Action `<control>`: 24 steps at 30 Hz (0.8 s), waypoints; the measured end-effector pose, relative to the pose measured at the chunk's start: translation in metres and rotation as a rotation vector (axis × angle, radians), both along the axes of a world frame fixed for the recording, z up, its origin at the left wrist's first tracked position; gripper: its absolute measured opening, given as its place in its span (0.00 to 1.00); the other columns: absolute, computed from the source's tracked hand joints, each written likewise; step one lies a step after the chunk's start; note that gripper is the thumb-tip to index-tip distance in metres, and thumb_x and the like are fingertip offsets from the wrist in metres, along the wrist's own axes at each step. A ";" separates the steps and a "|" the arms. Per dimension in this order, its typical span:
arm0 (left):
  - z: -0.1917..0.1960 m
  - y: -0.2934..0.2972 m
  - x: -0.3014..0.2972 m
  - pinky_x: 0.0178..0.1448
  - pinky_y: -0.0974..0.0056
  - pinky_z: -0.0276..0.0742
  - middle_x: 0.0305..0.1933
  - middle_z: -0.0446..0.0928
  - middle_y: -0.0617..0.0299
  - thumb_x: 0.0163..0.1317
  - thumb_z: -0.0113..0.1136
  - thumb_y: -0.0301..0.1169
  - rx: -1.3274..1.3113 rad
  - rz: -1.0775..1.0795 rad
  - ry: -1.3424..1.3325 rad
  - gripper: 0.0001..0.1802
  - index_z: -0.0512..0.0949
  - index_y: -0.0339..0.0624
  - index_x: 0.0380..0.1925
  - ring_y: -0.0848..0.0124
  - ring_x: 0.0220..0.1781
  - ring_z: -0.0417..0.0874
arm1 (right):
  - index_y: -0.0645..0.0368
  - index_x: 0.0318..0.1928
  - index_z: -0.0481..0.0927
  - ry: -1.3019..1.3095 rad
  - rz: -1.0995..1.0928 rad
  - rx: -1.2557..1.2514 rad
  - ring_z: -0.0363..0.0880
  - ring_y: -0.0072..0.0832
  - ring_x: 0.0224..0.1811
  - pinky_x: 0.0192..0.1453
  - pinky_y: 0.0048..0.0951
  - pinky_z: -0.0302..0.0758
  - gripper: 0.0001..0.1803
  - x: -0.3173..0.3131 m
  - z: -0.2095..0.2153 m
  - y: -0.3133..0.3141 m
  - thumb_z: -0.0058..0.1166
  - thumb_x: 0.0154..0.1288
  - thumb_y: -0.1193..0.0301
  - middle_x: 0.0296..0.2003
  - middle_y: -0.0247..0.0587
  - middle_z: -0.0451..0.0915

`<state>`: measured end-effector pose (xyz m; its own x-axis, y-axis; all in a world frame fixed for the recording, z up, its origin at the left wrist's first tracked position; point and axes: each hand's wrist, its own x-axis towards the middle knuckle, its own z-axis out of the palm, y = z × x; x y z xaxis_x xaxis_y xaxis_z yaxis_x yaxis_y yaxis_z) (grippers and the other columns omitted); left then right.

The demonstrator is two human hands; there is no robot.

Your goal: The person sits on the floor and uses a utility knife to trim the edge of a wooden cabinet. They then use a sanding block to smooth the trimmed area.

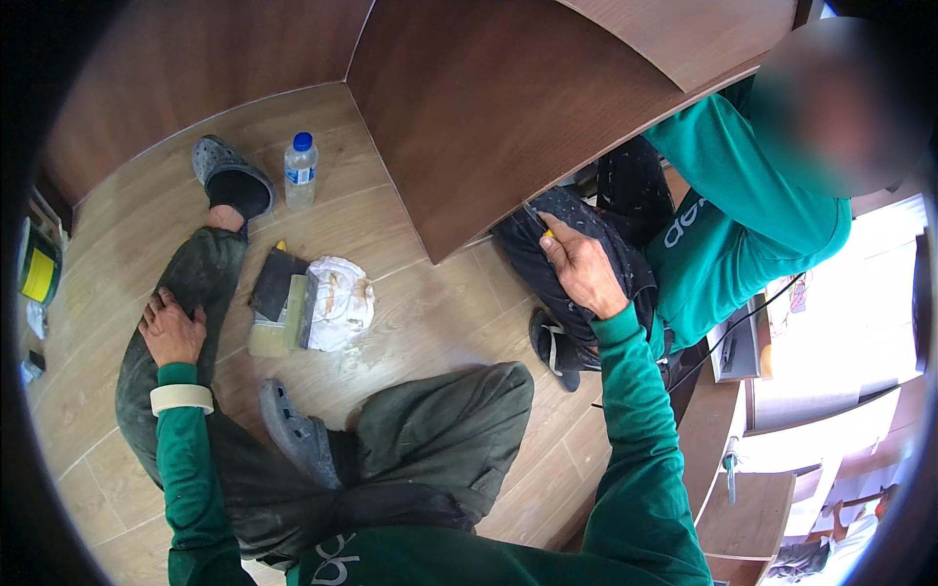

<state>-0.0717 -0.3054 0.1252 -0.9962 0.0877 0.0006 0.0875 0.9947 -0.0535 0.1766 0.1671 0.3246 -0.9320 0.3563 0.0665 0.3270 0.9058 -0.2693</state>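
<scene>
My left hand [172, 329] lies flat on my left trouser leg [147, 396], fingers spread, holding nothing. A roll of cream masking tape [182, 398] sits round that wrist. My right hand [584, 270] reaches out to the right, closed on a small yellow-handled tool [548, 233] with a thin metal blade. The fingers hide most of its handle. The blade's tip is by the lower edge of the brown wood panel [469, 127]; I cannot tell whether it touches. Between my legs lie a crumpled white cloth [340, 304], a dark flat pad [277, 281] and a beige-and-grey flat tool [296, 311].
A water bottle [301, 172] with a blue cap stands near my left shoe [231, 174]. Another person in a green top [747, 244] sits close on the right, beyond the panel. A black cable [728, 337] runs beside them. A yellow-labelled container [39, 276] is at far left.
</scene>
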 end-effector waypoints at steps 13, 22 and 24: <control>-0.003 -0.004 -0.003 0.70 0.42 0.68 0.65 0.75 0.43 0.54 0.69 0.49 0.036 -0.006 0.043 0.42 0.72 0.33 0.64 0.48 0.69 0.74 | 0.65 0.62 0.76 0.067 -0.076 0.007 0.81 0.57 0.55 0.57 0.46 0.77 0.21 0.001 0.068 0.002 0.51 0.75 0.65 0.50 0.66 0.81; 0.006 -0.014 0.020 0.64 0.50 0.76 0.54 0.83 0.44 0.56 0.71 0.43 0.837 -0.058 0.139 0.27 0.84 0.35 0.49 0.52 0.56 0.83 | 0.59 0.65 0.75 0.253 0.161 0.111 0.81 0.49 0.28 0.33 0.42 0.78 0.27 0.066 0.056 -0.125 0.63 0.66 0.70 0.33 0.50 0.79; 0.045 0.021 0.077 0.55 0.61 0.81 0.43 0.87 0.53 0.61 0.67 0.27 1.426 -0.174 -0.172 0.13 0.85 0.33 0.45 0.66 0.46 0.87 | 0.59 0.65 0.75 0.291 0.131 0.074 0.82 0.47 0.29 0.34 0.42 0.79 0.29 0.086 0.046 -0.148 0.65 0.64 0.70 0.33 0.49 0.80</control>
